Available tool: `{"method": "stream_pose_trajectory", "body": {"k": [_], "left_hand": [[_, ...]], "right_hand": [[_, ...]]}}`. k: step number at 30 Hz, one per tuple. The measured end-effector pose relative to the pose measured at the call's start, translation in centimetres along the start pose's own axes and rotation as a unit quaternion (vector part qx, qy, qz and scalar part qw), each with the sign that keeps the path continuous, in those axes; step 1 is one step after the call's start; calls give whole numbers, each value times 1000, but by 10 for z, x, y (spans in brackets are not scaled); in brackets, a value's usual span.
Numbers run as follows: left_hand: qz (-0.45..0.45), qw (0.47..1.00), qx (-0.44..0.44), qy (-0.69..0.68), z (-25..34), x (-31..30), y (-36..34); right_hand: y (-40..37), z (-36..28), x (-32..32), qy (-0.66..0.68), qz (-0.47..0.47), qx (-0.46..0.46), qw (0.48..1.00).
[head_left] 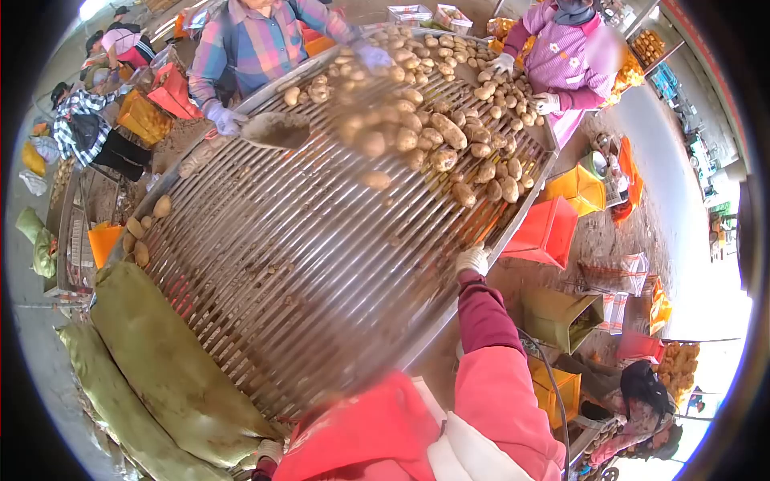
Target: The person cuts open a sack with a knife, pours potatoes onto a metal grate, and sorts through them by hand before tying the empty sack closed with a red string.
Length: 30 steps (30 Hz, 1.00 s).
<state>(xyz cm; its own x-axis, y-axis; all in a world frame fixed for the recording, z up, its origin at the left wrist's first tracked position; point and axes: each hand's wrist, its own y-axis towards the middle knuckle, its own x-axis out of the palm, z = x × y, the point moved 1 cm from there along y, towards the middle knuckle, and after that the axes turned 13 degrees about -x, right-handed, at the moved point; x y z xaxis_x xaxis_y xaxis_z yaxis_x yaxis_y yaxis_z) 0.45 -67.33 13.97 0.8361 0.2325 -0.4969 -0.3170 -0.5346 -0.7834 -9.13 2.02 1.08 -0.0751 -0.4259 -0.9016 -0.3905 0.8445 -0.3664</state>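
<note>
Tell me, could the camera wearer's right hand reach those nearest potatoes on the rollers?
Probably yes. The right hand rests at the rim of the roller table, and the nearest potatoes lie just up the bare rollers, with nothing between.

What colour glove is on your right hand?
White. The glove on the right hand shows best in the head view.
</note>
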Motion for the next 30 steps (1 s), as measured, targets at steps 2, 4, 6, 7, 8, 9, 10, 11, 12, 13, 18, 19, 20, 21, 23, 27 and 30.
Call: {"method": "stream_pose_trajectory", "body": {"k": [2,4,6,7,8,9,10,11,12,13,18,19,20,21,23,27,30], "left_hand": [[-4,1000,-4,5,6,-5,-3],[-2,1000,-9,9,9,-8,-5],[-4,1000,-11,12,14,-10,-7],[-5,1000,-12,14,16,-9,-8],[-3,1000,-15,16,16,-10,-9],[-4,1000,-16,15,17,-11,-9],[-4,1000,-18,18,18,-12,-8],[-4,1000,-18,19,19,-13,-9],[-1,1000,-18,22,19,-13,-7],[-1,999,-19,26,19,-13,-7],[-3,999,-27,24,29,-17,-7],[-5,999,-29,23,32,-18,-9],[-5,999,-32,23,33,-20,-10],[-7,999,-31,23,36,-20,-12],[-9,999,-29,22,43,-22,-11],[-9,1000,-25,14,59,-29,-12],[-11,1000,-22,7,69,-34,-10]], "right_hand": [[12,2,-2,-44,-20,-9,999],[29,6,0,-42,-27,9,999],[54,19,16,-5,-4,21,1000],[72,29,27,-113,-47,-31,992],[92,41,40,-219,-89,-84,968],[91,30,32,-321,-127,-136,929],[89,27,19,-343,-192,-185,901],[81,18,1,-259,-174,-134,940],[76,11,-12,-173,-155,-82,969],[89,17,-2,-140,-143,-60,978],[176,83,90,-174,-126,-162,963],[169,76,74,-210,-139,-190,949],[208,107,111,-274,-141,-191,932],[246,136,147,-337,-142,-192,911],[204,104,97,-316,-190,-187,911],[129,36,11,-303,-193,-178,916],[141,47,26,-270,-171,-158,934]]}}
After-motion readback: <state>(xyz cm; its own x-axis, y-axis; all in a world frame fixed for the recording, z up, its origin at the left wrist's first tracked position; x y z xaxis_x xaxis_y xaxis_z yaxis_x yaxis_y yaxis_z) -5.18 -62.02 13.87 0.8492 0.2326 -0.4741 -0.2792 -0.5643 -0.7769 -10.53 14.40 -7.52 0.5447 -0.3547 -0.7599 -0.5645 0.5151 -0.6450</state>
